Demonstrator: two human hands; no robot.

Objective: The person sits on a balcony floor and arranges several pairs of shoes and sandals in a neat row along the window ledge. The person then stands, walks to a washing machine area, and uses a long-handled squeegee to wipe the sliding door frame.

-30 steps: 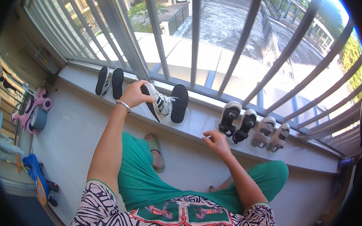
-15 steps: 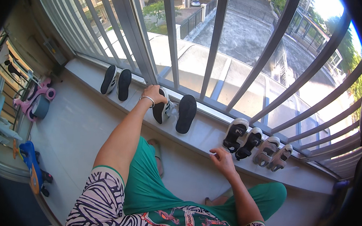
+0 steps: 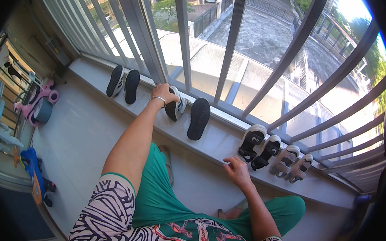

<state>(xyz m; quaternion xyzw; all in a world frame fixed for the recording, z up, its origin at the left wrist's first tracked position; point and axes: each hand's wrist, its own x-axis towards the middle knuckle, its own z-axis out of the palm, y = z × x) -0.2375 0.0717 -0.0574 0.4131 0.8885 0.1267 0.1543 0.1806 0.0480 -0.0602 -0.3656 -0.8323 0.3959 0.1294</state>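
Observation:
My left hand point(image 3: 161, 93) grips the toe end of a white shoe with black stripes and a black sole point(image 3: 175, 106), which leans on its side on the low ledge by the railing. Its fingers are partly hidden behind the shoe. Just right of it, a second shoe point(image 3: 199, 119) leans with its black sole facing me. My right hand point(image 3: 237, 171) hovers at the ledge's front edge, fingers loosely bent and apart, nothing seen in them. Beyond it stand a black-and-white pair of sandals point(image 3: 266, 152) and a beige pair of sandals point(image 3: 291, 164).
Another striped pair, with one black sole point(image 3: 132, 86) toward me, leans at the ledge's left. Grey metal bars point(image 3: 229, 52) rise behind the ledge point(image 3: 220, 142). On the left floor are a pink wheeled toy point(image 3: 39, 102) and a blue-and-orange scooter-like toy point(image 3: 35, 175).
My left hand has shifted slightly left along the shoe's top, and the shoe has turned so more of its striped side shows. My right hand stays nearly in place.

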